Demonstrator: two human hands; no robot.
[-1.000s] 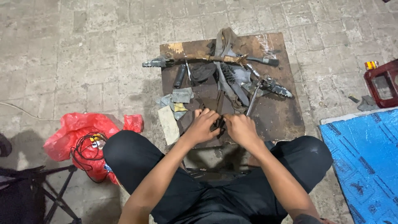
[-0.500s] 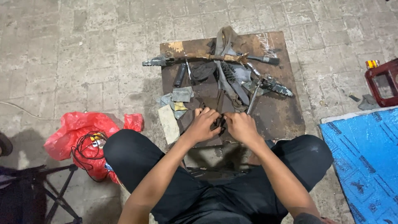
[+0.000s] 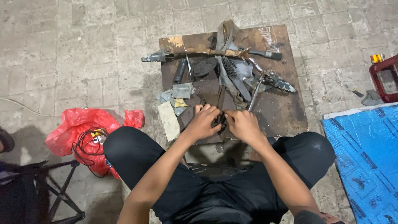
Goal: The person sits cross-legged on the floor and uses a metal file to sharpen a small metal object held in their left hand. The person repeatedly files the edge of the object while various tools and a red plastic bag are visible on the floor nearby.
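My left hand [image 3: 203,123] and my right hand [image 3: 243,124] meet over the near edge of a dark wooden board [image 3: 282,112] on the floor. Both hands close on a small black part [image 3: 219,120] held between them; most of it is hidden by my fingers. Beyond the hands lies a rusty bar with toothed foot pegs [image 3: 199,52], a black rubber grip [image 3: 180,70], a thin metal rod [image 3: 255,92] and grey sandpaper scraps [image 3: 181,91]. My knees in black trousers frame the board.
A red plastic bag [image 3: 81,128] with black cable lies at the left, a black folding stand [image 3: 45,186] at lower left. A blue tarp [image 3: 365,153] covers the floor at the right, with a red crate [image 3: 385,79] behind it.
Both hands stay together on the small black part; the fingers shift only slightly. Nothing on the board has moved.
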